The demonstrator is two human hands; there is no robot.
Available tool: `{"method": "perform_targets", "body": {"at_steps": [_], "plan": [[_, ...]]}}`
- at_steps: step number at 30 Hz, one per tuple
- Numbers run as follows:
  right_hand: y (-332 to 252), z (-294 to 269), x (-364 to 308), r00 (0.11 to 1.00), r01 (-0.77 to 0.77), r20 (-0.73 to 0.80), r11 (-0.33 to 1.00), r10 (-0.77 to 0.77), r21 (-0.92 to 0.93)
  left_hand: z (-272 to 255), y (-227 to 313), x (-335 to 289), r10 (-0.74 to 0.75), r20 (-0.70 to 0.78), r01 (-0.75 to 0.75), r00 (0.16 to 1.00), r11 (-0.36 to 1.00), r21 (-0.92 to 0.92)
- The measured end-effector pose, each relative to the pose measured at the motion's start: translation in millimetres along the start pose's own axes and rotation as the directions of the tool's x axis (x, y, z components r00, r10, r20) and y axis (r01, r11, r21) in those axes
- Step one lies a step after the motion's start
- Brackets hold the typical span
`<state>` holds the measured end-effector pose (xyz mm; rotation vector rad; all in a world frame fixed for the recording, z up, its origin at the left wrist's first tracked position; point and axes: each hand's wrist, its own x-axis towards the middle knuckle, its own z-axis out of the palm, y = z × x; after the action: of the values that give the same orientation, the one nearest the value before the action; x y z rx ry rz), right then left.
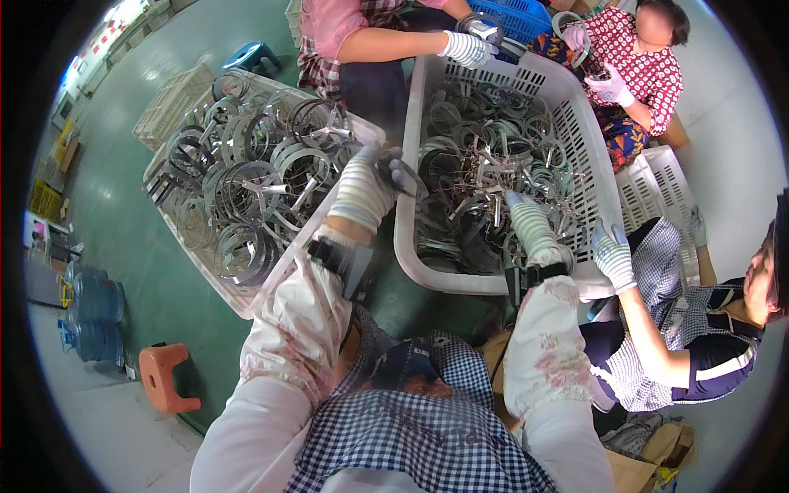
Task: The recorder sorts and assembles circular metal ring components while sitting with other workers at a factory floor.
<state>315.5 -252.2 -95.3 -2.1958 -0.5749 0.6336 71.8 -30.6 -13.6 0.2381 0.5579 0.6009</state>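
The rings [261,189] are round bands, silvery and dark grey, many with short bright metal tabs. A heap of them fills the pale crate [249,302] at left, lying loose and overlapping, some tilted on edge. More rings lie tangled in the large white crate [460,282] at right, with thin coppery wires [481,172] among their tabs near the middle.

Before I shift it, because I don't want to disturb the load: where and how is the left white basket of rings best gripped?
Probably the left white basket is best held by its rim at the near corner, coming from outside that corner: the rim is exposed there, while metal rings heap up inside.
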Motion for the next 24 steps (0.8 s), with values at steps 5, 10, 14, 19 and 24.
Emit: {"method": "perform_targets", "body": {"at_steps": [5,10,14,19,24], "plan": [[19,23,20,0.804,-0.543,0.293,0.839,0.518,0.007,7,-8,-34,-0.044,0.199,0.015,0.979,0.989,0.144],[43,25,28,0.819,-0.5,0.404,0.852,0.407,0.155,5,-12,-42,-0.013,0.28,-0.059,0.96,0.967,0.249],[0,8,9,0.833,-0.506,0.273,0.862,0.48,0.027,4,-15,-36,-0.053,0.326,-0.025,0.944,0.973,0.231],[-61,-19,-57,0.95,-0.313,0.214,0.689,0.228,0.654,2,-23,-30,-0.112,0.27,0.021,0.956,0.948,0.318],[-88,-20,-94,0.975,-0.174,0.222,0.557,-0.018,0.812,15,-43,-37,-0.201,0.261,0.062,0.944,0.886,0.459]]}}
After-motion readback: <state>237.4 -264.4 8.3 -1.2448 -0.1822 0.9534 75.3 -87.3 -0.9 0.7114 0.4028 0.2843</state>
